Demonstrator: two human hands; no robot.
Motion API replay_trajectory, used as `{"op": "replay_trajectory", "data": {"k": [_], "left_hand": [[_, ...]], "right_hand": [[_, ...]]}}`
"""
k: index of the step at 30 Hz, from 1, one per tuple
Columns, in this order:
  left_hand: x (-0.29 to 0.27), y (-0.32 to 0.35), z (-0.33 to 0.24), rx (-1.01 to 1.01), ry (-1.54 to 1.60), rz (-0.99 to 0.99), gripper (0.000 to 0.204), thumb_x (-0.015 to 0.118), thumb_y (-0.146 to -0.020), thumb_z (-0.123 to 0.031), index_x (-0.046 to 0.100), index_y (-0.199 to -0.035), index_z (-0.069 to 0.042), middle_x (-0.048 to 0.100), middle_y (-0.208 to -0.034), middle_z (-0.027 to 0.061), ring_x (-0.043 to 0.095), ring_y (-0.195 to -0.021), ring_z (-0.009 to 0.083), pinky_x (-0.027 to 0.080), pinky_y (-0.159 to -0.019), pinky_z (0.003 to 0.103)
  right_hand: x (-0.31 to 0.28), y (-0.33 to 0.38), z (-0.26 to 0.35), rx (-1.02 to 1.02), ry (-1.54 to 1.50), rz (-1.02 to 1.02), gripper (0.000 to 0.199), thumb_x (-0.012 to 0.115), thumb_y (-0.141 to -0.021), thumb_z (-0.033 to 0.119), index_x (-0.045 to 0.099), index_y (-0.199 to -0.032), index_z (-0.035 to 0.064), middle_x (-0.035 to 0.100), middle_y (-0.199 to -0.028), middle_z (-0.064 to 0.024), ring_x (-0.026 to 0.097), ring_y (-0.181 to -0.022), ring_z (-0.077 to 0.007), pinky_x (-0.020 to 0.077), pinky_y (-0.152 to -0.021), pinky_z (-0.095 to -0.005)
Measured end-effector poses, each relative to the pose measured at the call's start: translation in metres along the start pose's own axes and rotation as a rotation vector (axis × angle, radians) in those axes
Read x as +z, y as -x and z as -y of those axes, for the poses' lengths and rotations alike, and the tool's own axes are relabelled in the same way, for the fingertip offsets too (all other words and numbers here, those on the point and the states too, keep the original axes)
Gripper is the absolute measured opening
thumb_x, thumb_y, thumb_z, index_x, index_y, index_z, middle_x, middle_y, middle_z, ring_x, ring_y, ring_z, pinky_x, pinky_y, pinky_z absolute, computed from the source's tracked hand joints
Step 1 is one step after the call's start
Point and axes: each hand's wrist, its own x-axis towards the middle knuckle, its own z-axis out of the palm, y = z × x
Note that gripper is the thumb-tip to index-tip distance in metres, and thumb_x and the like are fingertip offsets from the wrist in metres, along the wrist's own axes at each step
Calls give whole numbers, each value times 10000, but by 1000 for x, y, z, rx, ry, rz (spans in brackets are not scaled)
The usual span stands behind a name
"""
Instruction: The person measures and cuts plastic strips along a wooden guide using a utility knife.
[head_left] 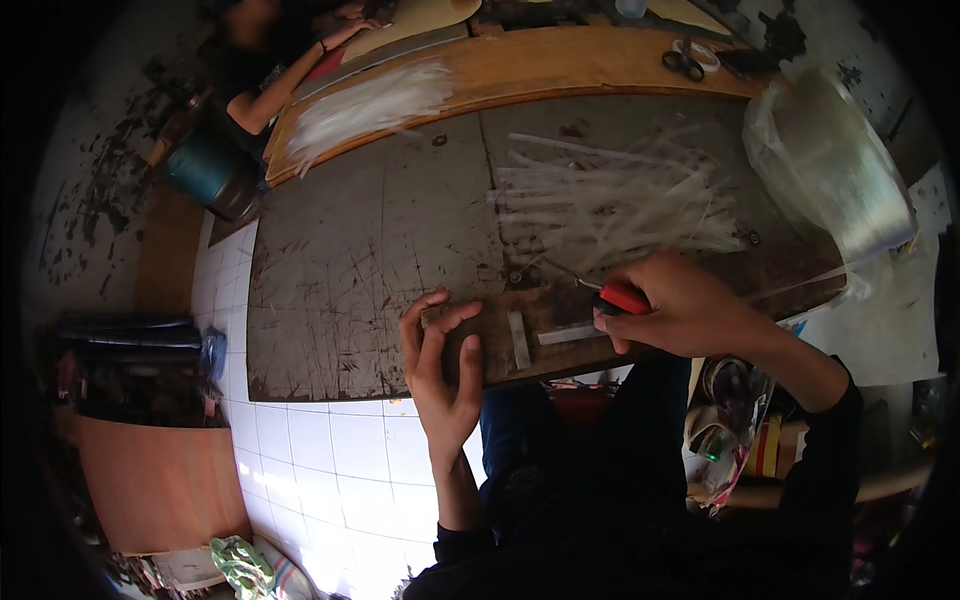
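Observation:
My right hand (665,305) is closed around a tool with a red-and-black handle (625,297). A thin metal shaft points from it toward the far left; its exact kind I cannot make out. My left hand (440,365) hovers by the near edge of the worktable (330,250), fingers apart and thumb spread. Between the hands lie a short flat bar (520,340) and a clear plastic strip (568,334), which reaches under my right hand. Beyond them is a loose pile of cut clear strips (620,195).
A large roll of clear plastic (840,160) stands at the right, with a strip trailing from it toward my right hand. Black-handled scissors (683,66) lie on the wooden board (540,62) at the back. Another bundle of strips (375,105) is near a co-worker's arm (290,90).

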Motion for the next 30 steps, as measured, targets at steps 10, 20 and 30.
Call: {"op": "replay_trajectory", "data": {"k": [10, 20, 30], "left_hand": [[3, 0, -3, -21, 18, -3, 239, 514, -751, -3, 633, -957, -29, 461, -1150, 130, 459, -1115, 302, 368, -926, 414], [1, 0, -1, -17, 16, 1, 228, 512, -768, -14, 633, -961, -27, 456, -1176, 137, 443, -1136, 302, 359, -941, 415], [0, 21, -22, 542, -802, -41, 195, 620, -768, -392, 680, -934, -311, 466, -1225, -69, 392, -1169, 150, 85, -1043, 628]], "right_hand": [[5, -1, 10, 37, -74, -6, 175, 582, -818, 152, 572, -750, -9, 606, -591, -41, 582, -544, -119, 439, -536, -268], [6, -9, 6, 88, 6, 33, 240, 575, -834, 195, 568, -656, 34, 593, -570, -5, 528, -511, -82, 403, -508, -258], [5, -12, 8, 124, 60, 29, 204, 580, -821, 190, 589, -692, 33, 600, -583, -11, 538, -519, -105, 405, -511, -270]]}}
